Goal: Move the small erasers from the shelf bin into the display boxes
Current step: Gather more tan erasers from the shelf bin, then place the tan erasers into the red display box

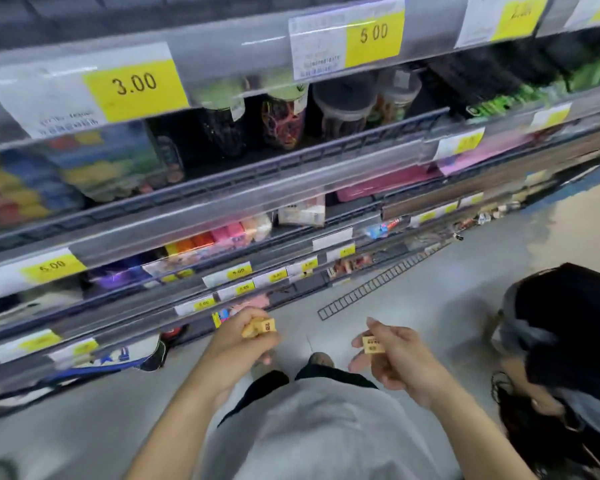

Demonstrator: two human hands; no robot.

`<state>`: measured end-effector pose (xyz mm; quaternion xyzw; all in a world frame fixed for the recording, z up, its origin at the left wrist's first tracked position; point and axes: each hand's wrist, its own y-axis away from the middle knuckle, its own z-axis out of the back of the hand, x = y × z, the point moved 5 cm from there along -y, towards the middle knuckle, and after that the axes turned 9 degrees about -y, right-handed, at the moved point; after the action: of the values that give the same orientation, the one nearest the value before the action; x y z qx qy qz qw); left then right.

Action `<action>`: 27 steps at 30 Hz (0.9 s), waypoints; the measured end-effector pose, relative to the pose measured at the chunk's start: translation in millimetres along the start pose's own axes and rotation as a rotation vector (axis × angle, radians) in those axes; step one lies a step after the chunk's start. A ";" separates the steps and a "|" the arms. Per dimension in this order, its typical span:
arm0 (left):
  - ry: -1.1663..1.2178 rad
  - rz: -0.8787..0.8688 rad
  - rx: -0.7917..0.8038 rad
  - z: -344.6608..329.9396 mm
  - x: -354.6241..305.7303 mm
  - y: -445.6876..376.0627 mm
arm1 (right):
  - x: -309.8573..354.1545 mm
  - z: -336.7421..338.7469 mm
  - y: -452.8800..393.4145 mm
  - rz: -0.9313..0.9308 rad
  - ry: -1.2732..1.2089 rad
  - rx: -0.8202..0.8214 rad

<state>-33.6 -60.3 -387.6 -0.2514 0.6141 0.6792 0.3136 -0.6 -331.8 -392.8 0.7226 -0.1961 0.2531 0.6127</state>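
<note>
My left hand (241, 344) is closed around small yellow erasers (258, 328), held low in front of the shelving. My right hand (392, 355) pinches one small yellow eraser (370, 344) between thumb and fingers, about a hand's width to the right of the left. Both hands hover above the floor, clear of the shelves. A row of coloured erasers (219, 237) in orange, red and pink sits on a middle shelf. The view is blurred, and I cannot make out a bin or display boxes.
Tiered shelves with yellow price tags (136, 84) fill the left and top. Jars (284, 119) stand on an upper shelf. A wire shelf divider (378, 282) lies on the grey floor. Another person (565, 358) crouches at the right. A bag (118, 358) rests under the lowest shelf.
</note>
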 end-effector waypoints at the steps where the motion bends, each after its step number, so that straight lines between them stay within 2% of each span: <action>1: 0.002 0.015 -0.023 0.9 9.8 3.6 | -8.3 4.4 -1.6 -0.009 0.028 -0.009; 5: 0.097 0.059 -0.108 1.0 42.6 22.3 | -28.4 10.3 -3.5 -0.035 0.119 0.044; 11: 0.274 0.131 -0.278 -16.5 86.8 69.7 | -46.1 -3.8 -3.6 -0.017 0.231 0.258; 17: 0.388 0.206 -0.520 -30.7 144.9 140.1 | -59.5 -25.3 -6.3 0.113 0.574 0.345; 21: 0.521 0.247 -0.644 -36.2 189.7 194.0 | -71.5 -74.7 5.0 0.133 0.732 0.469; 27: 0.740 0.246 -0.780 -27.0 259.1 258.9 | -91.1 -189.2 44.4 0.207 0.855 0.669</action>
<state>-400.3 -69.4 -403.9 -0.4975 0.4111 0.7542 -0.1213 -123.2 -155.7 -390.1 0.6876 0.0915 0.6314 0.3467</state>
